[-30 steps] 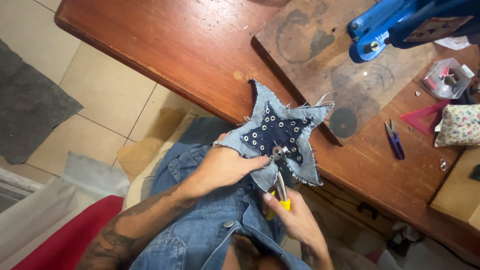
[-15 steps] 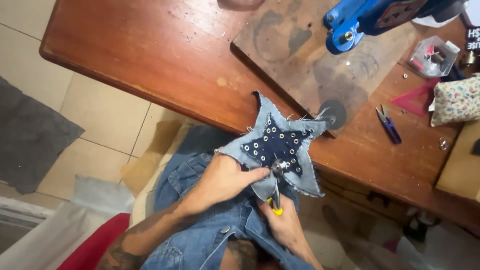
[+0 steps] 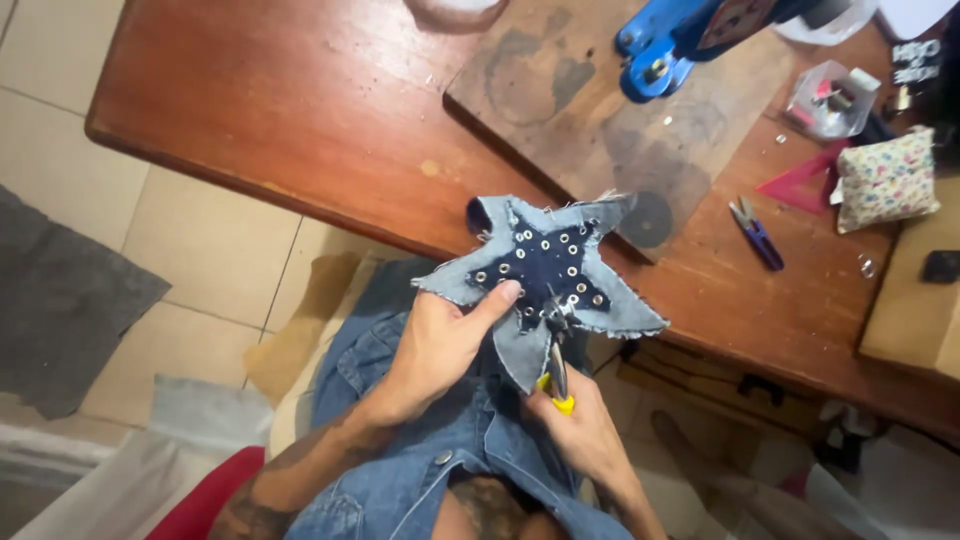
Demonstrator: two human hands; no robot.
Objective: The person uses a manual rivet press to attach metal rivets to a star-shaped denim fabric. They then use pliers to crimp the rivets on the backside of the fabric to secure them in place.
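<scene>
Left hand [image 3: 435, 345] pinched the denim star [image 3: 545, 275] flat by its edge, right hand [image 3: 585, 435] squeezed pliers [image 3: 556, 360] onto one eyelet; best kept square, fabric taut.

One denim star [image 3: 545, 270], one pliers [image 3: 556, 362], two hands [image 3: 440, 345].

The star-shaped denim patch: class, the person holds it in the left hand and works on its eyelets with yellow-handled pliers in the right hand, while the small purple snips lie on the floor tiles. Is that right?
One detail is wrong. The head view shows the purple snips lying on the wooden table, not on the floor tiles. The rest holds: the left hand holds the star-shaped denim patch, and the right hand works the yellow-handled pliers at its eyelets.
</scene>
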